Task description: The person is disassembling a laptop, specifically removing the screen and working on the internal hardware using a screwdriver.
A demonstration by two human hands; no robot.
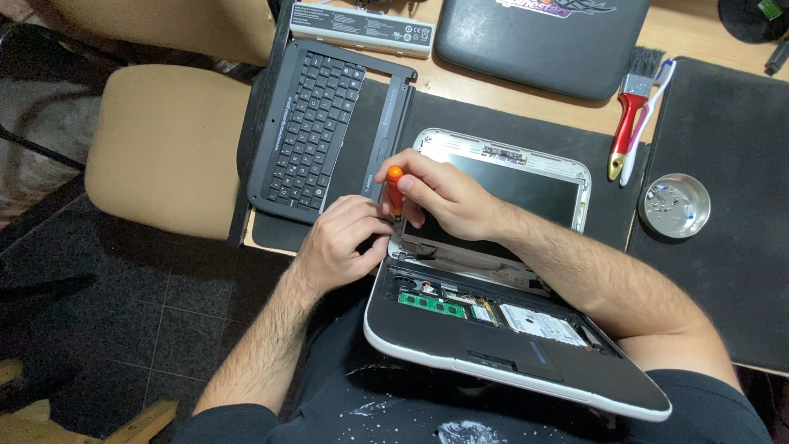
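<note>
The right hand point(448, 197) is closed around an orange screwdriver point(395, 189), its tip at the left hinge of the opened laptop point(526, 329). The left hand point(345, 242), fingers curled, steadies beside. The keyboard point(316, 127) is already removed; the screen point(518, 185) remains attached.

Orange-handled screwdriver point(395, 187), white-rimmed black laptop point(493, 345) — green memory stick point(433, 306), red-handled brush point(627, 123)

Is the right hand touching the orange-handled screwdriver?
Touching. The head view shows the right hand with its fingers wrapped around the orange-handled screwdriver near the open laptop's hinge corner.
</note>
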